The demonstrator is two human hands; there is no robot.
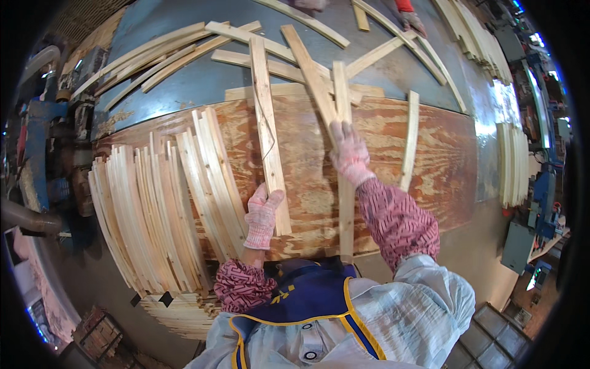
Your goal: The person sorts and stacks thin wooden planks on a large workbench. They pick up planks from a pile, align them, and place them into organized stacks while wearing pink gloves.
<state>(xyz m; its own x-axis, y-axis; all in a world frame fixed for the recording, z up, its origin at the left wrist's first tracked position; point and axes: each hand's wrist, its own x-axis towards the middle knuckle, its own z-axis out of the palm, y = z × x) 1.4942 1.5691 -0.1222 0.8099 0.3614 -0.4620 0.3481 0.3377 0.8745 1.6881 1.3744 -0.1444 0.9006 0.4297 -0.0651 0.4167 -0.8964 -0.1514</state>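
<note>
My left hand (266,210), in a pale pinkish knit glove, grips the near part of a knotty wooden strip (267,133) that bears a dark crack or line and points away from me. My right hand (348,150), gloved too, lies on two wooden strips that meet under its fingers: a slanting one (306,69) and a straighter pale one (346,207) that runs back to my apron. Whether the fingers are closed around either strip is hard to tell. Beneath is a worn plywood board (304,184). A short pale strip (410,138) lies farther right.
Bundled strips (147,217) stand stacked at the left, beside a few wider ones (214,180). Loose strips (156,55) cross the blue-grey tabletop (184,101). Across the table a co-worker's gloved hand (412,23) touches a strip. More stacks (511,166) lie at the right.
</note>
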